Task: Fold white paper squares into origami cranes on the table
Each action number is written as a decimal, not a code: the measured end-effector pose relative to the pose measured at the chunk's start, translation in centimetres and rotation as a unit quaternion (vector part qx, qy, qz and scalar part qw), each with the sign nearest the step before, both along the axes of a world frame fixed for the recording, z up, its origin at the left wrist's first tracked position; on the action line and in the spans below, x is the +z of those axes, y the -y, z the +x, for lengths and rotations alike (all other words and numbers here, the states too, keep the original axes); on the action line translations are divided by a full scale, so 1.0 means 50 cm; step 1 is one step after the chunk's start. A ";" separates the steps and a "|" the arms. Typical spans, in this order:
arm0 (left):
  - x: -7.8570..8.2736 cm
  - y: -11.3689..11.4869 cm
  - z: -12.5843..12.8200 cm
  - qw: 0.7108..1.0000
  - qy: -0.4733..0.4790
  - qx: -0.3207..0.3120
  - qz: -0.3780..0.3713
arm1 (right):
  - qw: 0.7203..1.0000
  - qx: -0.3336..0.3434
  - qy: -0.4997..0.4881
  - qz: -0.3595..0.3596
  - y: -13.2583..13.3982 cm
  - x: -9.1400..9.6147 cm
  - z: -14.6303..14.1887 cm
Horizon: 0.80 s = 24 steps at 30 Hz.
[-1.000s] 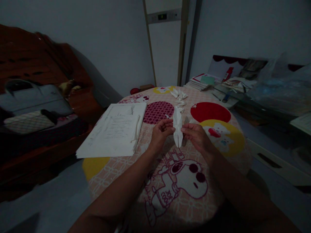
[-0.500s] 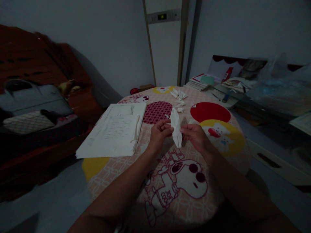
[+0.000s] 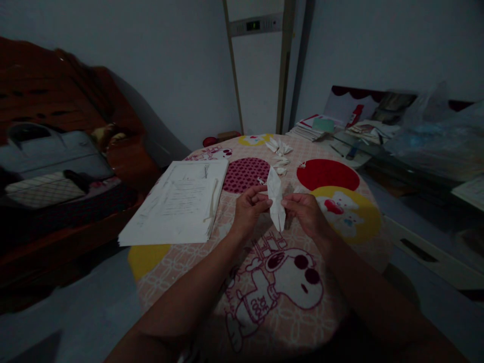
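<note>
A slim, folded piece of white paper (image 3: 276, 194), pointed at the top and split at the lower tip, stands nearly upright above the tablecloth. My left hand (image 3: 249, 206) pinches its left edge between thumb and fingers. On the opposite edge my right hand (image 3: 302, 209) grips it the same way. Beyond the hands, several folded white paper pieces (image 3: 279, 147) lie in a row on the table. To the left of my left hand rests a thick stack of white sheets (image 3: 170, 212) with writing or drawing on the top one.
A patterned cloth (image 3: 295, 327) covers the round table. At the right stands a glass-topped stand with papers (image 3: 308, 132), a red bottle (image 3: 354, 116) and a plastic bag (image 3: 434, 136). A wooden bench (image 3: 75, 91) at the left carries a grey handbag (image 3: 64, 154).
The folded paper has turned slightly and shifted a little to the right between my fingers. Both hands keep their hold at almost the same spot.
</note>
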<state>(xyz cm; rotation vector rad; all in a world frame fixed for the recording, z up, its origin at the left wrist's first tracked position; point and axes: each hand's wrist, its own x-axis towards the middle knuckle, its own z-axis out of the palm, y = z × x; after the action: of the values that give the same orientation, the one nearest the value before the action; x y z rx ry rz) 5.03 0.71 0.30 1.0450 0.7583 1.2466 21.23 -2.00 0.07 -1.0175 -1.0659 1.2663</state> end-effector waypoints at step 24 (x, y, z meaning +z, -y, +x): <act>-0.003 0.001 0.001 1.000 -0.011 0.014 0.011 | 0.996 -0.051 0.060 0.034 -0.004 -0.004 -0.008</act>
<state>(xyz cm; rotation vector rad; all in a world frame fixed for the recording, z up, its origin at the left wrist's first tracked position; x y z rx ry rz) 5.09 0.64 0.16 1.0700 0.7790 1.2710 20.83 -1.81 -0.12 -1.0933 -1.1259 1.0902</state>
